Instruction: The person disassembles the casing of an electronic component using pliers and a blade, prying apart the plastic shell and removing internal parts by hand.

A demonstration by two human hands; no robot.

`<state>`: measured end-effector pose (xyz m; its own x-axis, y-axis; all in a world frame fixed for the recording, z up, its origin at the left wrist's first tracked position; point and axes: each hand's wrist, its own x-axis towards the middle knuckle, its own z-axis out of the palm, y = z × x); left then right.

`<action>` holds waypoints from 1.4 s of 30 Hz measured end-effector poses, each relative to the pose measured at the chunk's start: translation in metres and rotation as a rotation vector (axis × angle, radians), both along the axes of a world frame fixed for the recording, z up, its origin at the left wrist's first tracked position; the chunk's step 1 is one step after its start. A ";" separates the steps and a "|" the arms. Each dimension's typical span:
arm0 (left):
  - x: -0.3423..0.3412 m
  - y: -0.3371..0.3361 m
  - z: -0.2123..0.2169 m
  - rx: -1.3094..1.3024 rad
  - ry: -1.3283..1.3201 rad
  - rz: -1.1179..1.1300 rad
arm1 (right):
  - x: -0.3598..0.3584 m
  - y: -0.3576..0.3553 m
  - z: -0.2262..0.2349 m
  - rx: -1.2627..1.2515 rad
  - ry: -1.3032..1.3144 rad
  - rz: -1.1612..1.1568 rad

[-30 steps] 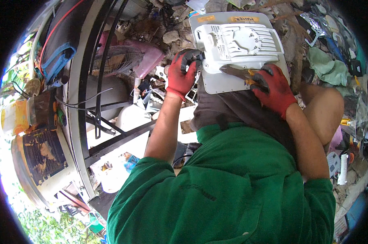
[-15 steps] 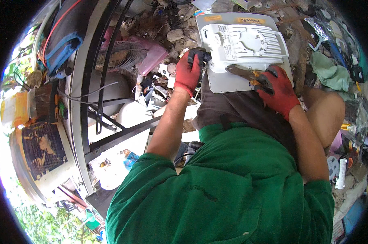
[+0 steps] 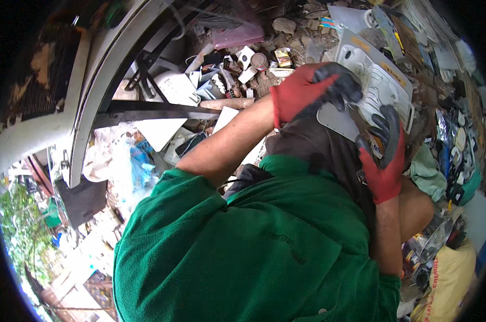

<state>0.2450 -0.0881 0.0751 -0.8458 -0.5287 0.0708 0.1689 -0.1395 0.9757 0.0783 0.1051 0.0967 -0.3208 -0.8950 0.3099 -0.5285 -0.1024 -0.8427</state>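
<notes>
Scrap and rubble (image 3: 264, 59) are littering the ground across the upper frame. At upper right, the left hand (image 3: 307, 91) is gripping the white plastic panel (image 3: 374, 80), fingers curled over its edge, while the right hand (image 3: 382, 155) is clasping it from below.

gloved hands: 2, a left hand (image 3: 307, 94) and a right hand (image 3: 383, 155), both in red gloves with dark fingers, far right
white plastic casing: 1 (image 3: 379, 80), held between the hands, far right
tool with dark blade: 1 (image 3: 363, 129), in the right hand against the casing
round can: 1 (image 3: 259, 60), among far rubble
pink plastic sheet: 1 (image 3: 237, 35), far centre
dark metal bar: 1 (image 3: 151, 111), left of centre
yellow sack: 1 (image 3: 449, 284), near right
small mixed scrap pieces: too many and too small to count
</notes>
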 end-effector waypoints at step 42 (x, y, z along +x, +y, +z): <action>0.020 -0.020 -0.294 -0.879 -1.327 -0.115 | 0.007 0.060 -0.009 0.429 -1.028 -0.043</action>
<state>0.2651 -0.1080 -0.2184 -0.5845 -0.6540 -0.4803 -0.7983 0.5693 0.1963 0.0856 0.1654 0.0873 -0.2802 -0.8460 -0.4535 0.4452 0.3041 -0.8422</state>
